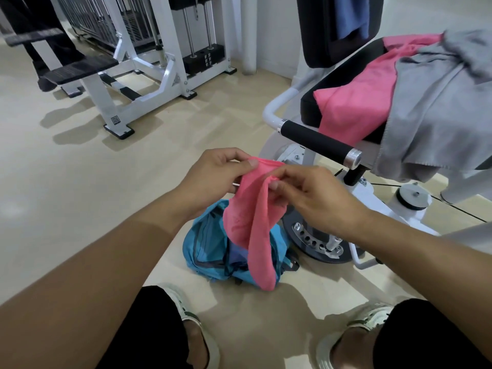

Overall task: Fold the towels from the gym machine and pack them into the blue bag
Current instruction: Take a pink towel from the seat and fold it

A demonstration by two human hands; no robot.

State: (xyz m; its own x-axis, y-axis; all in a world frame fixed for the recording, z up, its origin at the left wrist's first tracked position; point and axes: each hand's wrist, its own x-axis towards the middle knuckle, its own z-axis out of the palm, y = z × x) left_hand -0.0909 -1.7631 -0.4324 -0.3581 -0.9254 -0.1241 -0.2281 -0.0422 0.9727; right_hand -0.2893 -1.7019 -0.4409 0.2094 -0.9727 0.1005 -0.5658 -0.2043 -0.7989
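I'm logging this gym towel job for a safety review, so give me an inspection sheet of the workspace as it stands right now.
Surface: pale floor, bare where it shows.
Job's things: pink towel held up over the open blue bag on the floor; second pink towel and grey towel draped on the machine seat; blue cloth hangs on the backrest.
Clutter: nothing seen.
Hands: left hand and right hand both pinch the held towel's top edge.
Cables: thin machine cable running low beside the machine base.
Surroundings: white weight machine behind left; a person's dark trouser legs at far left.
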